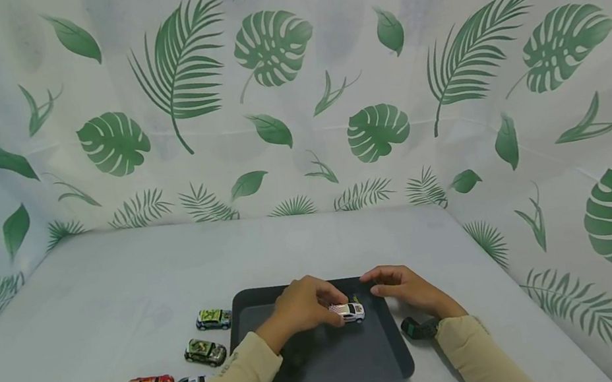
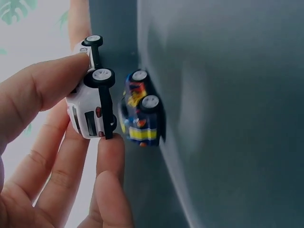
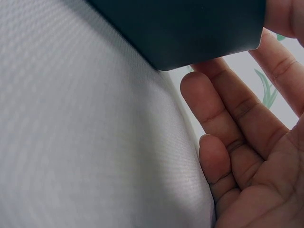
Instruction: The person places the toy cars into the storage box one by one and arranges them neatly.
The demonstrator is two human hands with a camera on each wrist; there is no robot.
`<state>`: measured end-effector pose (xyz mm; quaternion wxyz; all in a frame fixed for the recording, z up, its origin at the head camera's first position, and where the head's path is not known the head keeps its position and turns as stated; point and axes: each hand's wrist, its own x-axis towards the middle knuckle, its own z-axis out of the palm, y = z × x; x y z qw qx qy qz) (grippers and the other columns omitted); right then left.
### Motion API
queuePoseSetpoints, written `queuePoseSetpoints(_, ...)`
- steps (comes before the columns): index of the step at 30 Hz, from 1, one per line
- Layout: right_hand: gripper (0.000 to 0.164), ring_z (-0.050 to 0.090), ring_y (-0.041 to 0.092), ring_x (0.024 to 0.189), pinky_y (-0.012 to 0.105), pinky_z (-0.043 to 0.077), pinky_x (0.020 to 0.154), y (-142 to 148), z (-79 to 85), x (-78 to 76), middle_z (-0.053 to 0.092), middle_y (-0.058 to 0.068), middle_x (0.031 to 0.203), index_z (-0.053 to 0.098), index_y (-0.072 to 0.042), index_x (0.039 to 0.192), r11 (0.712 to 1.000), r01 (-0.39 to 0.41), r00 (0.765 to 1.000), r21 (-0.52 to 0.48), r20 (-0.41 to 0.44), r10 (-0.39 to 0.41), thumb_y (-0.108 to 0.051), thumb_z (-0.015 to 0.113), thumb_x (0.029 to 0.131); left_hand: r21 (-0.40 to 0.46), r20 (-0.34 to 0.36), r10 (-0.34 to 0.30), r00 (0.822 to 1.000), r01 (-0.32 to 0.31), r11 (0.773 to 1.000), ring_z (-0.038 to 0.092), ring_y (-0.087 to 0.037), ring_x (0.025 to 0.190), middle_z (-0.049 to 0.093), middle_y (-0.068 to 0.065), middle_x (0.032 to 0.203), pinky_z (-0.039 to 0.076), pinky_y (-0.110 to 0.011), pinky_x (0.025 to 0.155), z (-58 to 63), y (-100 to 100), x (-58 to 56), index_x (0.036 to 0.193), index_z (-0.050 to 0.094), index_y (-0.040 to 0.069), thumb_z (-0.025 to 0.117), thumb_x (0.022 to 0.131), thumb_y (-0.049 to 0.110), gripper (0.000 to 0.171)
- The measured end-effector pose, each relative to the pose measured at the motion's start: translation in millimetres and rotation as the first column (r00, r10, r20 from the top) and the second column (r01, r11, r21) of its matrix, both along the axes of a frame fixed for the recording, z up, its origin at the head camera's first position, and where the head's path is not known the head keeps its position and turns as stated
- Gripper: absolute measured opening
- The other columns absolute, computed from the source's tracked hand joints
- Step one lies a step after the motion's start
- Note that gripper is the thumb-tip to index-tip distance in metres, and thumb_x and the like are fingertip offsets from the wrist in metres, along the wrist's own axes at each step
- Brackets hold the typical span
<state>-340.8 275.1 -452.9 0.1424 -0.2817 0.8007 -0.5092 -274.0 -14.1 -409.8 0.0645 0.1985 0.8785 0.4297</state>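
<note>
In the head view, the left hand (image 1: 303,305) pinches the white car (image 1: 352,312) at its right, long axis left to right, within the tray's (image 1: 345,365) far right part; the right hand (image 1: 411,288) lies farther off, by the corner.

Left wrist: white body, black wheels, pale hubs; a dark car (image 2: 141,118) just beside.

Right wrist: loose fingers, tray contact unclear.

Place: screened off, room type unclear
Sheets (image 1: 307,107): leaf-printed, walling the upper frame
Table (image 1: 119,301): white, across lower frame
</note>
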Motion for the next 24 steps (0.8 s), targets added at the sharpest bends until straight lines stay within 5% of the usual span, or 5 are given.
queuePoseSetpoints(24, 0.035, 0.062, 0.031, 0.131, 0.046, 0.043, 0.111, 0, 1.5, 0.8, 0.065, 0.027, 0.140, 0.066, 0.007, 0.138, 1.000, -0.003, 1.000, -0.001, 0.002, 0.003, -0.009, 0.065, 0.108, -0.150, -0.027, 0.040, 0.999, -0.043, 0.988, 0.072, -0.013, 0.094, 0.081, 0.010, 0.098, 0.054, -0.049, 0.087, -5.7, 18, 1.3, 0.099, 0.087, 0.025, 0.100, 0.076, 0.017, 0.028)
